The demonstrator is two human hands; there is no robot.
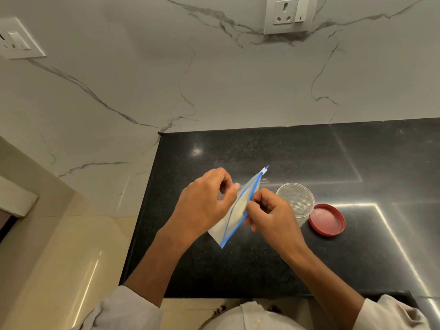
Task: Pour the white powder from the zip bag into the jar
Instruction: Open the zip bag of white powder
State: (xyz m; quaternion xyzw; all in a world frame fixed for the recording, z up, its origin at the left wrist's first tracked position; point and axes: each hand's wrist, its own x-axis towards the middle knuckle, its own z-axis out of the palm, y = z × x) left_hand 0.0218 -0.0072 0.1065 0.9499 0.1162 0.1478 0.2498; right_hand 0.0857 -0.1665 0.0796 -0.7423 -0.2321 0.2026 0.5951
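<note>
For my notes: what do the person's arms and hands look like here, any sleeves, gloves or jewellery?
Both hands, left hand and right hand, are bare: no gloves, rings or watch visible. The forearms are uncovered; pale off-white sleeves are pushed up near the elbows.

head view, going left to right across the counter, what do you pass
left hand → zip bag → right hand → jar → red lid, lying flat on the black counter beside the jar. Both hands pinch the bag's mouth.

The head camera looks steeply down, close over the black counter [238,270] edge.
</note>
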